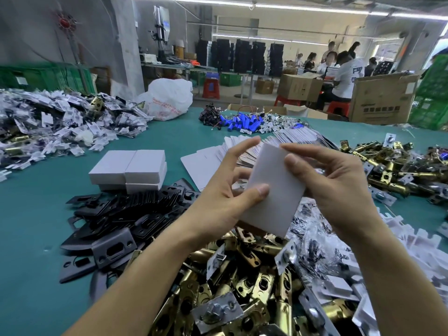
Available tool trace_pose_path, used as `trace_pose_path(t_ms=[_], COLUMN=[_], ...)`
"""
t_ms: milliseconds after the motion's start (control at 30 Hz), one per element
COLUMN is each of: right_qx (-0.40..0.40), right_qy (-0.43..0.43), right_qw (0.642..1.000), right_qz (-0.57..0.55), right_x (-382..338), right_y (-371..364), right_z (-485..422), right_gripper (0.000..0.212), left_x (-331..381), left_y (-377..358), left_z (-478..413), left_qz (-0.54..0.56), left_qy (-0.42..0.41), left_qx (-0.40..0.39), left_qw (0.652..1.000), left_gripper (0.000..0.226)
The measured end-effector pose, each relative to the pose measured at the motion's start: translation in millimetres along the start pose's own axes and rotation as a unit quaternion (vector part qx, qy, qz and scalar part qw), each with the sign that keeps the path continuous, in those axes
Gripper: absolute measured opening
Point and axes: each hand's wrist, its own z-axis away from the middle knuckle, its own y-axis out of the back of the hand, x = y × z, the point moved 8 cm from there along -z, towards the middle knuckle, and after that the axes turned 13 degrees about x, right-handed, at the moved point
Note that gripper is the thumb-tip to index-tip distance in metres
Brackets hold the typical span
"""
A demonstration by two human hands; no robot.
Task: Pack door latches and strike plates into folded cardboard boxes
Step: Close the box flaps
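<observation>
Cardboard box (276, 190), where's it at lol?

> I've got it up over the latch pile (242, 287) on the bench (36, 214). Left grip (218, 192) and right grip (332, 190) both clamped on its edges.

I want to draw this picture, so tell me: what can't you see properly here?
All in the head view:
- Inside the white box: its plain face, and the left hand and right hand holding it, hide whether anything is in it.
- Flat white cards: partly hidden behind both hands.
- Red print on the plastic bag: too small and crumpled to read.
- Brass latches: the pile is cut off by the bottom edge.
</observation>
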Motion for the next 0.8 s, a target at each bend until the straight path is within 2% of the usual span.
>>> trace_pose_path(t_ms=[100, 167, 200, 300, 400, 600, 700, 800], right_qx=[0.069, 0.086, 0.086, 0.061, 0.007, -0.085, -0.106, -0.105], right_qy=[-0.048, -0.078, -0.096, -0.157, -0.17, -0.15, -0.157, -0.156], right_qw=[0.995, 0.992, 0.991, 0.986, 0.982, 0.981, 0.978, 0.977], right_qz=[-0.046, -0.051, -0.044, 0.008, 0.077, 0.084, 0.09, 0.098], right_x=[9.2, 18.1, 23.3, 38.4, 43.1, 38.8, 38.7, 37.2], right_y=[11.0, 11.5, 9.8, 0.6, -10.2, -30.4, -33.7, -33.6], right_z=[-3.3, -3.6, -3.3, 2.3, 8.7, 17.9, 21.5, 20.8], right_gripper=[0.021, 0.022, 0.021, 0.031, 0.042, 0.016, 0.015, 0.014], left_x=[-4.5, -9.5, -11.2, -14.4, -19.1, -31.6, -48.6, -63.6], left_y=[3.5, 2.7, 5.6, 24.4, 66.4, 180.9, 230.2, 265.5], left_z=[-0.5, 3.0, 2.5, -3.9, -16.7, -32.2, -25.7, -14.6], left_qz=[-0.044, -0.056, -0.054, 0.001, 0.086, 0.136, 0.113, 0.077], left_qy=[0.06, 0.115, 0.129, 0.154, 0.172, 0.187, 0.194, 0.19], left_qx=[-0.019, -0.042, -0.028, 0.07, 0.219, 0.46, 0.538, 0.588], left_qw=[0.997, 0.991, 0.99, 0.986, 0.957, 0.857, 0.812, 0.782], left_gripper=[0.05, 0.053, 0.049, 0.029, 0.027, 0.025, 0.027, 0.03])
